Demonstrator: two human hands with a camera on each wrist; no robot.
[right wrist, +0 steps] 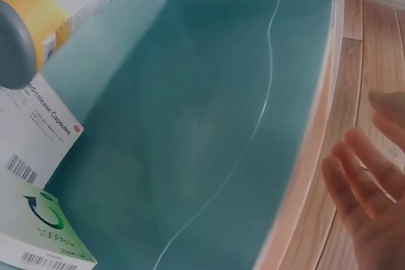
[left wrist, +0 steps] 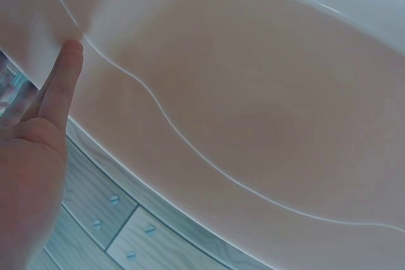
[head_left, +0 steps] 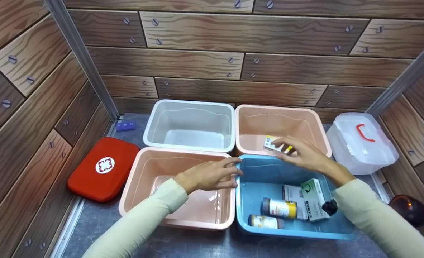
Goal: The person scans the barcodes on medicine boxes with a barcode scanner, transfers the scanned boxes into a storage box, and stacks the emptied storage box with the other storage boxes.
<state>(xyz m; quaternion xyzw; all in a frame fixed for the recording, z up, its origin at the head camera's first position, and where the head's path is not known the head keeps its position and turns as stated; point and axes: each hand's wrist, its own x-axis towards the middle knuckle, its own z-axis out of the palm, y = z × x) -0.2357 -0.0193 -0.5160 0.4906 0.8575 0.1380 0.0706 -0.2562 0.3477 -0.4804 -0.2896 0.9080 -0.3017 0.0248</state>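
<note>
My left hand (head_left: 215, 175) reaches across the front left pink bin (head_left: 125, 193), its extended fingers at the rim beside the blue bin (head_left: 298, 234). In the left wrist view those fingers (left wrist: 63, 86) lie along the pink wall. Over the near side of the back right pink bin (head_left: 281, 109), my right hand (head_left: 299, 152) hovers with loosely bent fingers. A small white and yellow box (head_left: 270, 141) lies in that bin, partly hidden by the fingers. From the right wrist, nothing shows between the spread fingers (right wrist: 345, 188).
The blue bin holds two brown bottles (head_left: 282, 208) (head_left: 265, 221), a green and white box (head_left: 314, 199) and a white carton (head_left: 293, 195). Around stand a grey bin (head_left: 190, 141), a red first-aid case (head_left: 90, 179), a clear lidded box (head_left: 358, 150) and a purple item (head_left: 125, 126).
</note>
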